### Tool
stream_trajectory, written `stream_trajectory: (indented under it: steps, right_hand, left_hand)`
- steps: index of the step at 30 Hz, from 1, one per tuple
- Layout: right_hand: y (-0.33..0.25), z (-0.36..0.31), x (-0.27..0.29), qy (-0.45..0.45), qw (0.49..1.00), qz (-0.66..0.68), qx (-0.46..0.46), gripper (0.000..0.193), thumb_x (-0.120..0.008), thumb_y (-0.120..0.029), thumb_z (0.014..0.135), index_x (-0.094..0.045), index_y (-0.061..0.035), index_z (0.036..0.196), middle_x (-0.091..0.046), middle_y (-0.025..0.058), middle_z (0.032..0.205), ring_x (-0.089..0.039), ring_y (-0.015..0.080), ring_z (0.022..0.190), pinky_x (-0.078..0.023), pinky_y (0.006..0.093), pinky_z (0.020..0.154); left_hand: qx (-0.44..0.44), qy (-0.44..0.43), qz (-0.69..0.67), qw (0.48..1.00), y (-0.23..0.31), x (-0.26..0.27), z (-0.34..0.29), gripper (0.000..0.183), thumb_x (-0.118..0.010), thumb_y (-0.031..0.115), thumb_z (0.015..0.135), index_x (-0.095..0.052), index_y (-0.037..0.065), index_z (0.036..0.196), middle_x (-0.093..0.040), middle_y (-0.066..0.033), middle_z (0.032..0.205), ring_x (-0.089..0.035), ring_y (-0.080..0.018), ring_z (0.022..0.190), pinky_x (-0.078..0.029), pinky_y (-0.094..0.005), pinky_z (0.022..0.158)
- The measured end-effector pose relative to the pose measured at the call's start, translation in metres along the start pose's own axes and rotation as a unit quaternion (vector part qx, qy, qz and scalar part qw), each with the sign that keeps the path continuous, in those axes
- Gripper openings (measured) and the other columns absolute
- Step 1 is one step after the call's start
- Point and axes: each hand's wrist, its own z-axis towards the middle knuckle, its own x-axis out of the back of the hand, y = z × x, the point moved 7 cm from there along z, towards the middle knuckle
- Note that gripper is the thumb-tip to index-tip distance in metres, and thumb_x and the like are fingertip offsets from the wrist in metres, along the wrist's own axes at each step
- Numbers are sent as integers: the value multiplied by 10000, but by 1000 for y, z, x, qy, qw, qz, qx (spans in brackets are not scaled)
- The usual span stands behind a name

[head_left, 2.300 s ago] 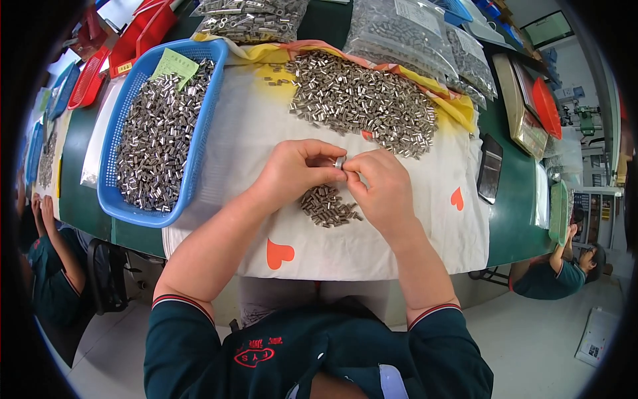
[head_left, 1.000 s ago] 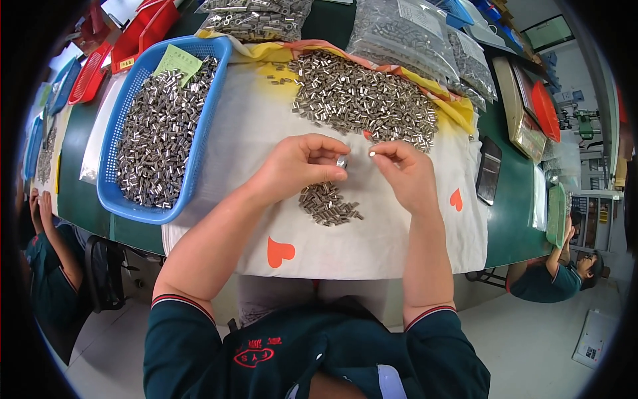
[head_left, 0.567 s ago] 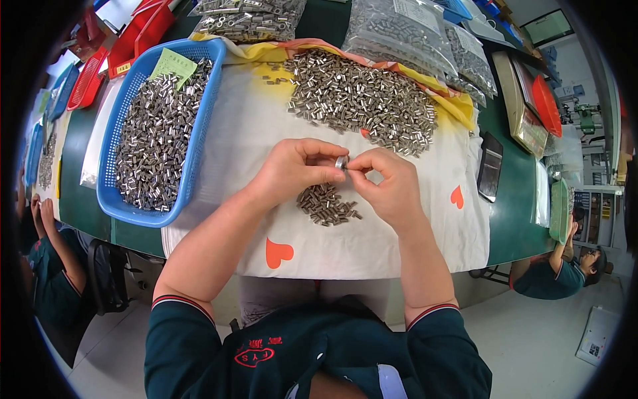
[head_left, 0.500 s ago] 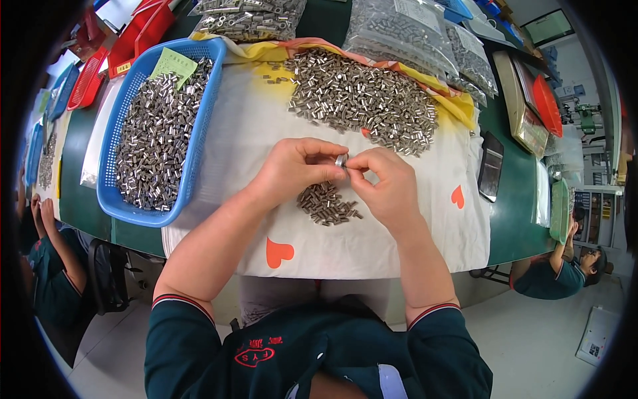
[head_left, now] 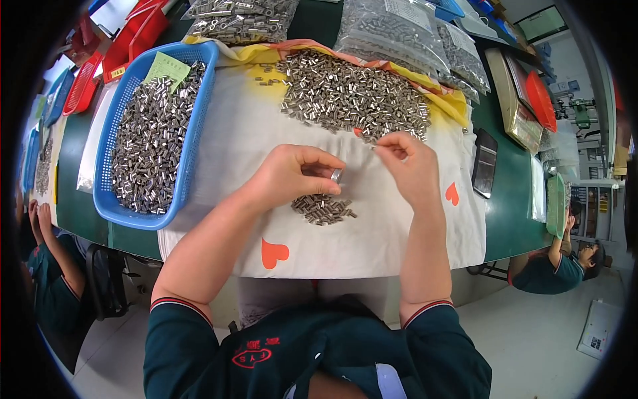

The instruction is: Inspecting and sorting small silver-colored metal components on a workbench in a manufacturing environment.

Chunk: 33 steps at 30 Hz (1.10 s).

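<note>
My left hand (head_left: pixel 292 174) pinches a small round silver metal piece (head_left: pixel 337 175) between thumb and fingers, above a small pile of darker metal pins (head_left: pixel 322 208) on the cloth. Apart from it, to the right, my right hand (head_left: pixel 413 166) has thumb and forefinger drawn together by the near edge of a large heap of short shiny metal cylinders (head_left: pixel 359 96). Whatever may sit between those fingertips is too small to make out.
A blue plastic basket (head_left: pixel 100 179) full of similar cylinders stands at left, a green paper slip (head_left: pixel 167 69) on top. Filled clear bags (head_left: pixel 392 33) lie along the back. A dark phone (head_left: pixel 485 163) rests at right on the green table (head_left: pixel 515 219). Other people sit at both sides.
My right hand has left the silver piece and moved right and slightly away from me, to the heap's edge. My left hand keeps hold of the piece, nearly in place.
</note>
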Motion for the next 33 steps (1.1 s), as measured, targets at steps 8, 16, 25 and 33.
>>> stream_trajectory:
  steps: [8, 16, 25, 33]
  right_hand:
    - [3, 2, -19, -12, 968, -238, 84, 79, -591, -97, 728, -594, -29, 768, -601, 96, 762, -557, 260, 733, -443, 356, 683]
    - [-32, -16, -31, -106, 981, 126, 100, 104, -615, 14, 707, -622, -10, 808, -607, 54, 777, -569, 132, 727, -441, 238, 656]
    - [-37, -19, -32, -71, 989, 87, 92, 50, -607, 30, 695, -598, 2, 734, -607, 47, 738, -573, 133, 669, -452, 241, 613]
    - [-44, -23, -34, -44, 987, 24, 150, 76, -623, -23, 692, -595, -12, 762, -594, 67, 716, -578, 180, 660, -456, 275, 594]
  left_hand:
    - [11, 0, -72, 997, -3, 2, 3, 295, -686, 31, 723, -601, -4, 1004, -611, -29, 850, -561, -68, 738, -469, -197, 674]
    - [-5, 18, -125, 992, -1, 6, 4, 332, -659, 19, 744, -558, -26, 1057, -616, -44, 851, -579, -77, 763, -481, -197, 696]
    - [2, 29, -76, 997, -1, 4, 3, 314, -680, 28, 729, -588, -35, 1023, -604, -25, 795, -562, -61, 726, -474, -197, 654]
    - [-2, 41, -85, 996, -1, 5, 1, 310, -690, 37, 721, -600, -26, 1012, -612, -22, 799, -564, -63, 721, -472, -195, 655]
